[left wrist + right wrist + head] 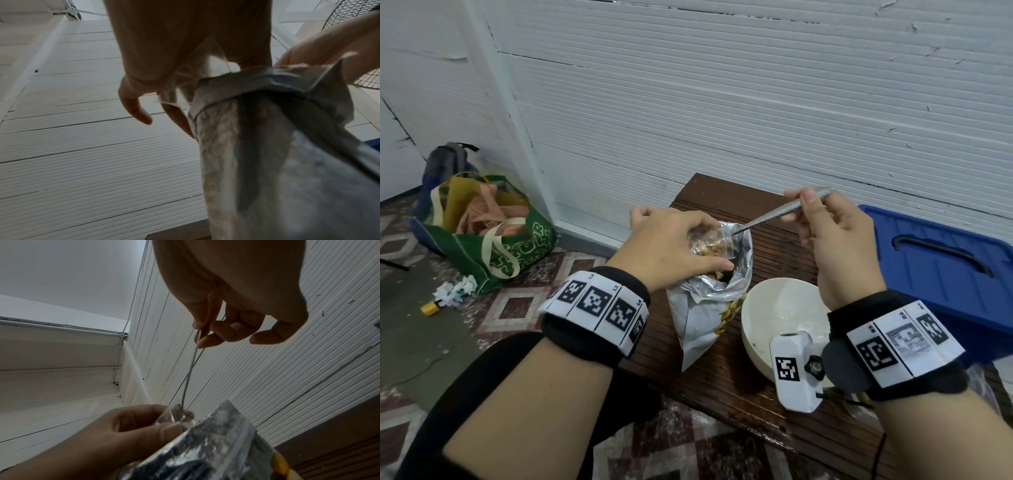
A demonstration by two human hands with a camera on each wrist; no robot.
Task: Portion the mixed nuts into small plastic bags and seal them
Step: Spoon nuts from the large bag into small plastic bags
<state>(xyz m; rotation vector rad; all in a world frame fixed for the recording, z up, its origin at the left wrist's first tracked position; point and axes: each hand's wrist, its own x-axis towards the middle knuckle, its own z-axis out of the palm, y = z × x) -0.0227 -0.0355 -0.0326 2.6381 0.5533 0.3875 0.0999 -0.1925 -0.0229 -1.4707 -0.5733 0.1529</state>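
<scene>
Both hands work over my low table (726, 377); left hand (671, 246) pinches a small clear bag (710, 244) of nuts above the open foil pouch (709, 308); right hand (835, 240) pinches a spoon (774, 214), tip in the bag; a white bowl (780, 308) sits right of the pouch.

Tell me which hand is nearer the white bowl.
Right. The right hand holds the spoon just beyond the white bowl; the left hand grips the small bag across the nut pouch.
</scene>
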